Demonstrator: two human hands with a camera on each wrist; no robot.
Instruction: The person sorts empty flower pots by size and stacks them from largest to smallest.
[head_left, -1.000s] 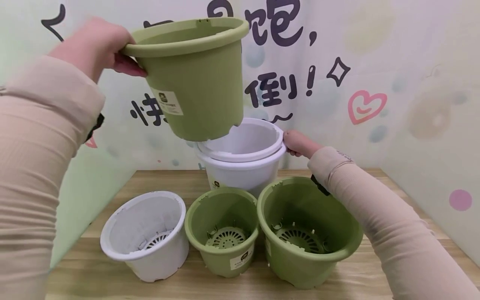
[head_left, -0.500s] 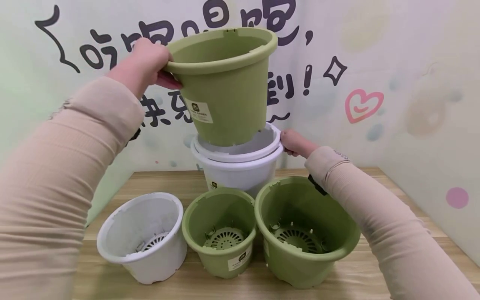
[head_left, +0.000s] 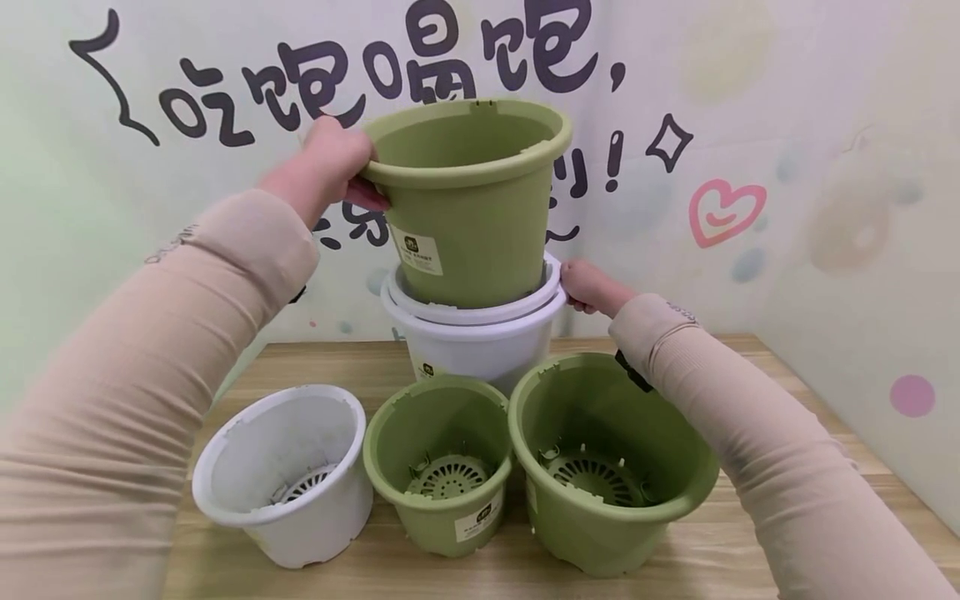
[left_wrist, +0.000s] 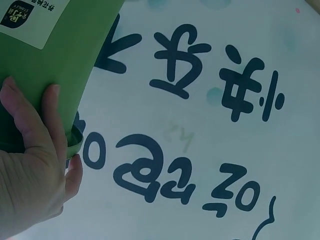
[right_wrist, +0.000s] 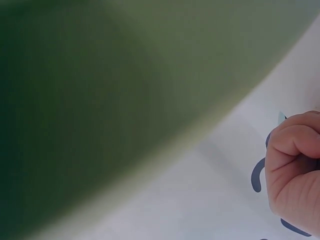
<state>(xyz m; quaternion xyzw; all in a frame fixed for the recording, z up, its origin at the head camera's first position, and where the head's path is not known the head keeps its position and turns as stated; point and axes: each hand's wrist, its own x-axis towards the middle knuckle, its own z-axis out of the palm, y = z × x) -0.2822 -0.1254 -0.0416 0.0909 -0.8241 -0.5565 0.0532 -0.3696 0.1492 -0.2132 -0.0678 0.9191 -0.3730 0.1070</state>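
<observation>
My left hand (head_left: 330,162) grips the rim of a large green plastic flowerpot (head_left: 472,225) on its left side. This pot hangs slightly tilted, its lower end inside the upper of two nested white flowerpots (head_left: 480,342). In the left wrist view, fingers (left_wrist: 50,107) lie against the pot's outer wall, near its label. At the right side of the white pots' rims is my right hand (head_left: 592,285), fingers curled at the edge. The right wrist view shows that curled hand (right_wrist: 295,175) at the image edge; the rim it holds is out of sight there.
In front on the wooden table (head_left: 420,579) stand a white flowerpot (head_left: 322,521), a small green flowerpot (head_left: 450,521) and a larger green flowerpot (head_left: 607,533), side by side. My right forearm passes above the larger one. Behind hangs a printed wall cloth (head_left: 825,125).
My left hand has carried the green flowerpot right and down, from above the white pots to partly inside the upper one. The right hand has stayed at the white rim.
</observation>
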